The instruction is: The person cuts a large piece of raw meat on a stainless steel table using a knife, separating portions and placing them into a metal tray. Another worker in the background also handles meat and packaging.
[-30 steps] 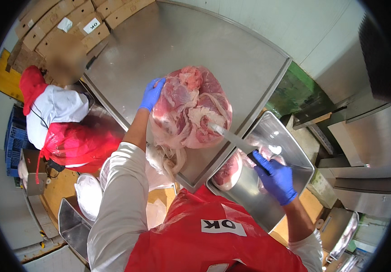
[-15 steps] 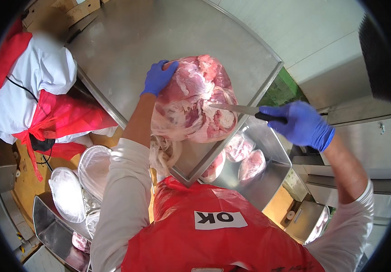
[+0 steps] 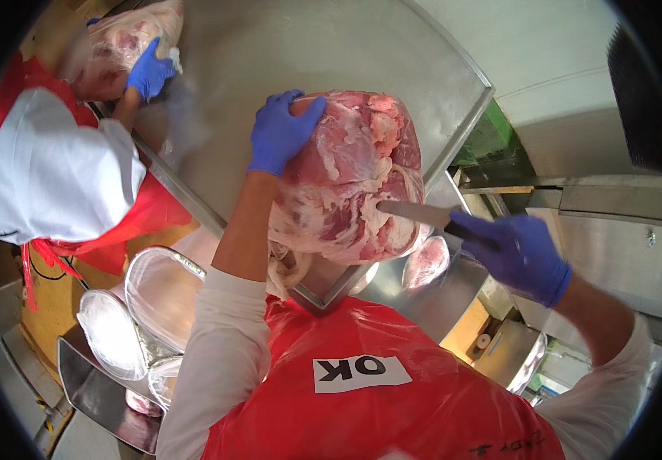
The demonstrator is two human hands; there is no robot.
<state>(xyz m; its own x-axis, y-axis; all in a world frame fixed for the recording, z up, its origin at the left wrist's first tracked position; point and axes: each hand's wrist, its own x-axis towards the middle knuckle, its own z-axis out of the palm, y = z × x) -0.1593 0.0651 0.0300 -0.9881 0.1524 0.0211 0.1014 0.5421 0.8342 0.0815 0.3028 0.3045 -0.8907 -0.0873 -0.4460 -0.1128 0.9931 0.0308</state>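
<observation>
A large raw cut of meat (image 3: 339,172), pink with white fat and membrane, lies at the near corner of the steel table. My gloved left hand (image 3: 281,136) grips its far left edge, with the fingers bent over the top. In my gloved right hand (image 3: 519,257) is a dark-handled knife (image 3: 415,212), its blade pointing left over the right side of the meat. The knife tip is at a pale fatty seam; whether it has gone in I cannot tell. A pale, loose flap (image 3: 289,268) hangs from the meat's near side.
At the left, a co-worker's gloved hand (image 3: 149,70) is on a film-wrapped meat piece (image 3: 128,42) at the steel table (image 3: 223,46). A metal bin (image 3: 442,299) with meat sits below the table's right edge. Film-covered round containers (image 3: 112,333) and another steel bin (image 3: 97,395) stand lower left.
The co-worker has leaned in at the upper left, with a wrapped meat piece now showing there. My knife and hands remain at the meat, which appears slightly further right and turned a little.
</observation>
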